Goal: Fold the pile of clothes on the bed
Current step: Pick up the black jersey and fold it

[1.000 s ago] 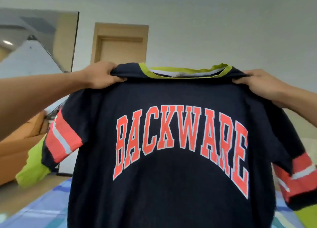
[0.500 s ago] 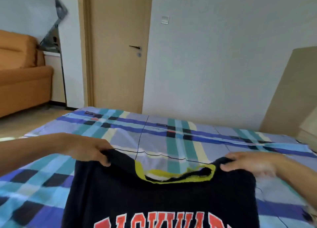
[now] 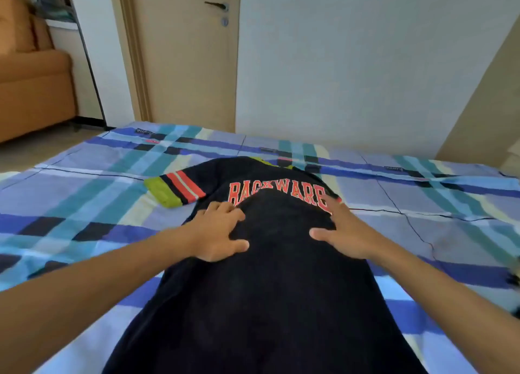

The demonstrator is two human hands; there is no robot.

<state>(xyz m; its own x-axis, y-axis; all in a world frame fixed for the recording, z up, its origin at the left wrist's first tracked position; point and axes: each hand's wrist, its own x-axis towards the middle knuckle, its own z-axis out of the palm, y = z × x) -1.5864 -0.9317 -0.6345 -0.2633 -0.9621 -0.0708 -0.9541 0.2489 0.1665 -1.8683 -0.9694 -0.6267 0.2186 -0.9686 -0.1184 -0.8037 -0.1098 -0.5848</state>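
A navy short-sleeved jersey with orange "BACKWARE" lettering (image 3: 270,261) lies print-up on the blue plaid bedspread (image 3: 84,182), its long axis running straight away from the person, collar at the far end. Both the left hand (image 3: 219,230) and right hand (image 3: 343,230) press flat on its chest just below the lettering, fingers spread, grasping nothing. The striped, green-cuffed sleeve (image 3: 174,188) juts out leftward, nearer the left hand, likely the first flap to fold in

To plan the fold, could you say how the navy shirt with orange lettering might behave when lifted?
Probably floppy: the navy shirt with orange lettering drapes flat on the plaid bedsheet. Likely bunches when pushed: its lettering buckles by the left hand and right hand.
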